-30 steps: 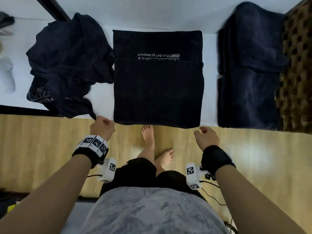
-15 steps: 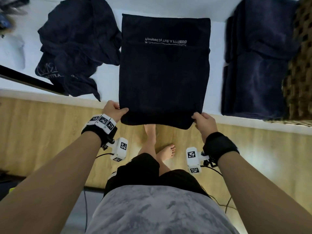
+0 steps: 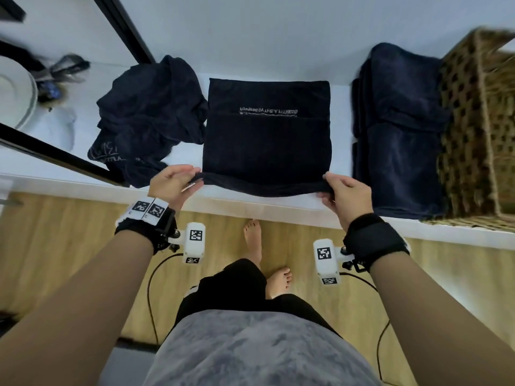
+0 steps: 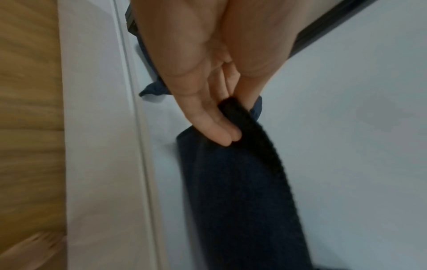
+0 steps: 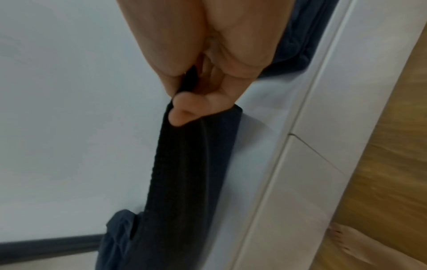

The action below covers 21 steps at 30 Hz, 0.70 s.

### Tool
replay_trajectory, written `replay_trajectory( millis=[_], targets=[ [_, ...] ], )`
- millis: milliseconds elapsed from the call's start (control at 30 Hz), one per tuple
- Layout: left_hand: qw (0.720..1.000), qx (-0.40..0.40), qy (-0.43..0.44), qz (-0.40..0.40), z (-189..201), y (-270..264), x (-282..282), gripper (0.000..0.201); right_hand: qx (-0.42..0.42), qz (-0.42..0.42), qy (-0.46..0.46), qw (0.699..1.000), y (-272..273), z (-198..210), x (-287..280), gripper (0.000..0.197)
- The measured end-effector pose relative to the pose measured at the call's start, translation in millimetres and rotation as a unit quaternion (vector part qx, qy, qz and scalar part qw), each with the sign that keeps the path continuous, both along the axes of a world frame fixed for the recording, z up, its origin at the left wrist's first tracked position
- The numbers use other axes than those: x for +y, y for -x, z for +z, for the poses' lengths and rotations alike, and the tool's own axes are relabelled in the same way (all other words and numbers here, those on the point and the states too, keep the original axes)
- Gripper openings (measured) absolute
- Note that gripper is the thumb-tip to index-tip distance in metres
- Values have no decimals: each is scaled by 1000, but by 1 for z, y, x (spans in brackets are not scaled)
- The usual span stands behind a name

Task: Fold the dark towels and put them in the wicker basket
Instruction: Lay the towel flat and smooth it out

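White laminate is making up the long shelf (image 3: 250, 210), which is running left to right in front of the person, with a pale wall rising behind it and yellow wood flooring (image 3: 55, 246) showing below its front lip. Bare feet are standing on that floor just under the edge.

Lying flat in the middle of the shelf is the dark towel (image 3: 267, 146), white lettering showing across its far part. The left hand (image 3: 174, 185) is pinching the towel's near left corner, its thumb on top and the fingers (image 4: 215, 127) lying together underneath. The right hand (image 3: 347, 195) is gripping the near right corner the same way, with the fingertips (image 5: 182, 113) curling under the cloth. Between them the near edge is sagging a little, raised off the surface.

A crumpled pile of dark towels (image 3: 147, 118) is sitting to the left, touching the flat one. To the right, a stack of folded towels (image 3: 398, 129) is resting against the wicker basket (image 3: 479, 121) at the shelf's right end. At far left a white dish (image 3: 16, 96) is sitting on the shelf, and a black bar (image 3: 55, 156) is crossing the view diagonally there.
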<state>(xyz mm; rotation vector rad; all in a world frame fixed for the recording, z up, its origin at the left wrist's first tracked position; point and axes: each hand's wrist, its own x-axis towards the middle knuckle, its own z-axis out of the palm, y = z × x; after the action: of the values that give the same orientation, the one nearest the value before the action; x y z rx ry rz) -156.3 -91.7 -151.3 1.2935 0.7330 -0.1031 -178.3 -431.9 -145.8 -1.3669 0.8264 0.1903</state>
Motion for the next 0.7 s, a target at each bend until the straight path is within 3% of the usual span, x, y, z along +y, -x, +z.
replay_trajectory(
  millis=[67, 167, 267, 333, 467, 600, 700],
  targets=[
    [999, -20, 38, -2, 4, -13, 3, 27, -9, -25, -64, 998, -13, 8, -3, 11],
    [998, -26, 44, -30, 5, -32, 8, 47, -33, -26, -125, 991, -31, 15, -10, 33],
    [997, -30, -45, -63, 4, -53, 9, 39, -67, -3, -122, 990, -50, 18, -13, 47],
    [993, -42, -87, -66, 5, -69, 6, 27, -75, 10, -67, 995, -67, 18, -12, 40],
    [990, -74, -107, -54, 6, -112, 2, 17, -70, 6, 47, 996, -108, 19, -5, 6],
    [977, -82, -178, -83, 8, -163, -2, 11, -66, -22, 125, 990, -155, 22, 0, 17],
    [959, -77, -246, -115, 6, -208, -5, 7, -34, -14, 266, 963, -199, 18, -5, 26]
  ],
)
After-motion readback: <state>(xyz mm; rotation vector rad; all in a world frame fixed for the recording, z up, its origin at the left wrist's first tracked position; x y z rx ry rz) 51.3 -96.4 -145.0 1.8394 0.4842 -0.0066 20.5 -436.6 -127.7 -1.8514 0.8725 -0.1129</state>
